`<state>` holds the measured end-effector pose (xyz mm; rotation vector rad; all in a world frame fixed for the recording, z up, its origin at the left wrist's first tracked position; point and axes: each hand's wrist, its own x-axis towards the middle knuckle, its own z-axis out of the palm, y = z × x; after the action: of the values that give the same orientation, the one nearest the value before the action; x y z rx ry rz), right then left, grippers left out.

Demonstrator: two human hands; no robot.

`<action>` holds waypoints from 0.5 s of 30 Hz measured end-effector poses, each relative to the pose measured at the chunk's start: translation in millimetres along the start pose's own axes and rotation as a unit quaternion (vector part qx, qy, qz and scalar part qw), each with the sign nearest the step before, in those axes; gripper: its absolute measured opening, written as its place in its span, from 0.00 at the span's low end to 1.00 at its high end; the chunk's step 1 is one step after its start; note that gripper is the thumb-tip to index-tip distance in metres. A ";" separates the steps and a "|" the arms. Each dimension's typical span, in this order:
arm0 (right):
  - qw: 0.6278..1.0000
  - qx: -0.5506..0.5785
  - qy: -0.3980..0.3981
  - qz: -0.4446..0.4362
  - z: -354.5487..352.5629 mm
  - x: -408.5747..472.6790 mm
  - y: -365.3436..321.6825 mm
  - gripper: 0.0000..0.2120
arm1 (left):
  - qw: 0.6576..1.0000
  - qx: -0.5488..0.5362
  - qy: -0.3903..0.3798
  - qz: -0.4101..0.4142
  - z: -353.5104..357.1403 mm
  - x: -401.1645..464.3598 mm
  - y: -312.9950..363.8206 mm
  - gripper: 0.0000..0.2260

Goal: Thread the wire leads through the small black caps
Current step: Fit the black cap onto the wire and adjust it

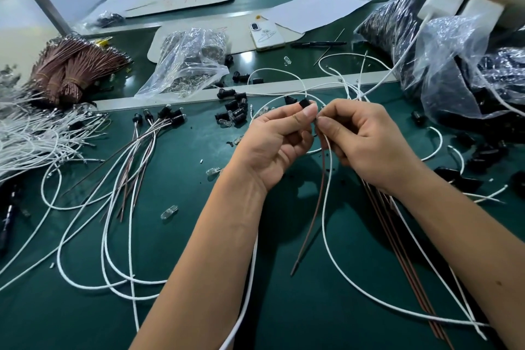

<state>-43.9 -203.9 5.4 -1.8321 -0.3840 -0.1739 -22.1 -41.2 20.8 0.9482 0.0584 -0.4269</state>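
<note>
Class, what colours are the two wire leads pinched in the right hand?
One white, one brown; head view.

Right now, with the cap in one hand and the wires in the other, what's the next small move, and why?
Probably ease the right hand toward the left hand, feeding the lead tips into the black cap. The left fingers pinch the cap at their tips, and the right hand pinches a white wire and a brown wire right beside it; whether they have entered the cap cannot be seen.

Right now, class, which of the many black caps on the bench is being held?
The black cap pinched at the fingertips of the left hand; all the other caps lie loose on the green bench.
</note>
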 end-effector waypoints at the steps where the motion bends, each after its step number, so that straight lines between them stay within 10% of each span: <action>1: 1.000 -0.002 0.004 -0.002 0.2 -0.2 -0.1 0.09 | 1.000 -0.002 -0.001 0.001 0.4 0.1 -0.8 0.07; 15: 0.999 0.014 0.034 -0.001 1.4 0.3 0.3 0.09 | 0.997 0.060 0.023 0.047 1.0 1.2 -3.7 0.11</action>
<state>-43.6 -202.6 4.9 -1.7930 -0.3382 -0.2311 -22.6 -44.2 18.2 1.0748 0.0295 -0.3256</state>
